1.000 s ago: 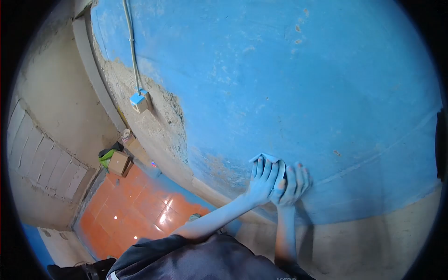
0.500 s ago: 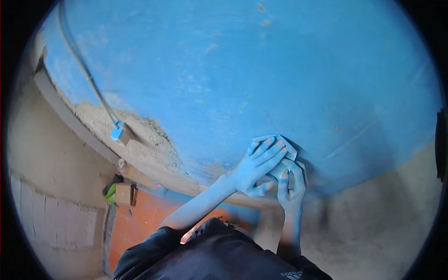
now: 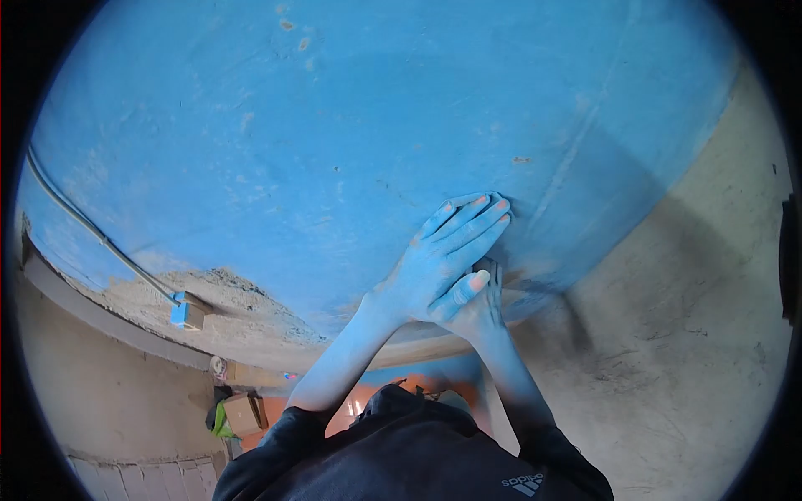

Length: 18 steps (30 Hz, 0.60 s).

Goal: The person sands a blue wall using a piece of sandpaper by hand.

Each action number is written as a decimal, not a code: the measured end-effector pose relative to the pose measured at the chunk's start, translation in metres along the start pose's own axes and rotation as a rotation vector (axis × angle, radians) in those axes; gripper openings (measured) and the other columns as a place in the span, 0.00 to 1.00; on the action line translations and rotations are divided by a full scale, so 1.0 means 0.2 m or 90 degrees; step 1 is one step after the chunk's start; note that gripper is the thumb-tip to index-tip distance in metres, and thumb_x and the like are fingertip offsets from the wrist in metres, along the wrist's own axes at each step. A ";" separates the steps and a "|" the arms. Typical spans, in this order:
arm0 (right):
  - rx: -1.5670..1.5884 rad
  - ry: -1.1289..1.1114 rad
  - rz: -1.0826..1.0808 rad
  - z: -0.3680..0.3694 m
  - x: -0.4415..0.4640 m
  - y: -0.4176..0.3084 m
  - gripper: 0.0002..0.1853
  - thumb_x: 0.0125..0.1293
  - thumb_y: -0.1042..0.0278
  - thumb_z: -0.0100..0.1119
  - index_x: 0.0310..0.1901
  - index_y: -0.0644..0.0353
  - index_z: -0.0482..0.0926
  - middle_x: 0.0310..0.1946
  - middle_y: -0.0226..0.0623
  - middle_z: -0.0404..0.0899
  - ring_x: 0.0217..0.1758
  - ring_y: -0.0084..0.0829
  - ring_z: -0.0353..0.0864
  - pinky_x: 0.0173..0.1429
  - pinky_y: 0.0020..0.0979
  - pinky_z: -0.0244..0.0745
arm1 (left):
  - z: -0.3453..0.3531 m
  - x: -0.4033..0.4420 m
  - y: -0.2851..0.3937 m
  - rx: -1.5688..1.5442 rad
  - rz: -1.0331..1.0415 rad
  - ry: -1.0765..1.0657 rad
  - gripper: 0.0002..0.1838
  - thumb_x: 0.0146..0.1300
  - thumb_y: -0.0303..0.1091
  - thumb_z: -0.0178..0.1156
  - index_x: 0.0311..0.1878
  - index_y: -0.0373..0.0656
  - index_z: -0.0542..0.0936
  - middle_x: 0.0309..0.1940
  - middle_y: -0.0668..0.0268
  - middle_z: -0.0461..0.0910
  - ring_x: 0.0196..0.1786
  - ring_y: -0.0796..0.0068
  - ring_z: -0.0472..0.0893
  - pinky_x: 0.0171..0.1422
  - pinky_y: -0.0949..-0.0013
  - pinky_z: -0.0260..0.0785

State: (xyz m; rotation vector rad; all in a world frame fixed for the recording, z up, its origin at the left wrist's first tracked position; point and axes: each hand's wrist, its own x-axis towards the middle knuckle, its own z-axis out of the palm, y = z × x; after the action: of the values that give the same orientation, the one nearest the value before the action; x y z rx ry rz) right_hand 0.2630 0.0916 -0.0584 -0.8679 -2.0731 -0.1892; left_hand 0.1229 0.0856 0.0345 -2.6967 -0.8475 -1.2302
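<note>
A broad blue wall (image 3: 317,150) with chalky blue dust fills the upper view. My left hand (image 3: 447,246) presses flat on it, fingers together and pointing up and right, over a folded sheet that looks like sandpaper (image 3: 474,197). Only a thin edge of that sheet shows past the fingertips; the rest is hidden beneath the palm. My right hand (image 3: 479,316) is tucked just below, partly covered by the left thumb, which crosses in front of it. Its visible fingers are straight and lie close to the wall. Blue powder coats both hands.
A grey cable (image 3: 104,240) runs down to a small blue-sided box (image 3: 188,311) on a rough, bare patch of wall (image 3: 242,296). At lower left are a cardboard box (image 3: 244,415) and a green item (image 3: 220,420). The grey floor (image 3: 660,367) lies at right.
My left hand has slid up the wall with the sheet. My right hand has shifted left from the sheet's lower edge to under the left thumb. The view has turned.
</note>
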 end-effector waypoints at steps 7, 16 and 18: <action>0.087 0.144 0.087 0.09 0.09 0.01 0.36 0.55 0.55 0.66 0.61 0.67 0.65 0.52 0.57 0.67 0.40 0.49 0.78 0.34 0.47 0.75 | -0.03 -0.01 -0.03 -0.104 0.020 0.004 0.35 0.73 0.54 0.35 0.66 0.31 0.69 0.67 0.47 0.67 0.70 0.46 0.66 0.73 0.51 0.51; -0.154 0.287 0.123 -0.04 0.12 0.18 0.34 0.60 0.76 0.57 0.69 0.72 0.59 0.64 0.62 0.59 0.63 0.54 0.68 0.57 0.49 0.73 | -0.10 -0.17 -0.02 0.177 -0.053 0.170 0.27 0.73 0.45 0.41 0.66 0.38 0.71 0.70 0.50 0.64 0.76 0.48 0.54 0.78 0.50 0.34; -0.092 0.317 0.150 -0.01 0.11 0.22 0.33 0.62 0.77 0.54 0.69 0.75 0.58 0.69 0.67 0.50 0.73 0.66 0.51 0.72 0.60 0.54 | -0.05 -0.20 -0.02 0.275 -0.153 0.263 0.28 0.74 0.45 0.39 0.68 0.36 0.69 0.72 0.46 0.57 0.78 0.45 0.46 0.78 0.48 0.31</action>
State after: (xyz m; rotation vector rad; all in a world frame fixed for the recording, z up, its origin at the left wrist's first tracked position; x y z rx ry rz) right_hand 0.2840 0.1349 -0.0492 -1.0252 -1.4981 -0.3892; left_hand 0.0934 0.0684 0.0117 -1.9607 -1.2230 -1.3852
